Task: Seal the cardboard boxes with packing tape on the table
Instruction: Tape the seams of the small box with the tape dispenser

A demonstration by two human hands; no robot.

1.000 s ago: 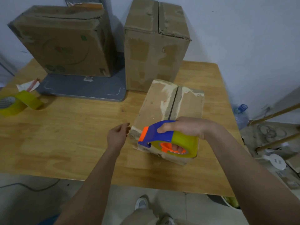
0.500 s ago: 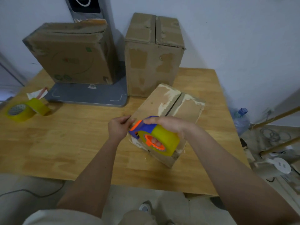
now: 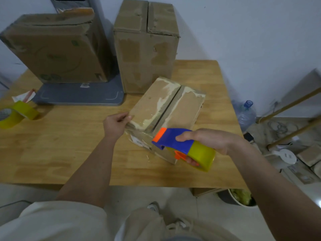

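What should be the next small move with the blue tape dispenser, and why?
Probably draw the blue and orange tape dispenser, gripped by the right hand, along the open centre seam of the small cardboard box. The left hand steadies its near corner, and the seam looks mostly unsealed.

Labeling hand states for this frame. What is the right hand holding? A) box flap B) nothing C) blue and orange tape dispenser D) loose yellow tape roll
C: the right hand grips the blue and orange tape dispenser at the near end of the small box; the left hand touches the box's left edge.
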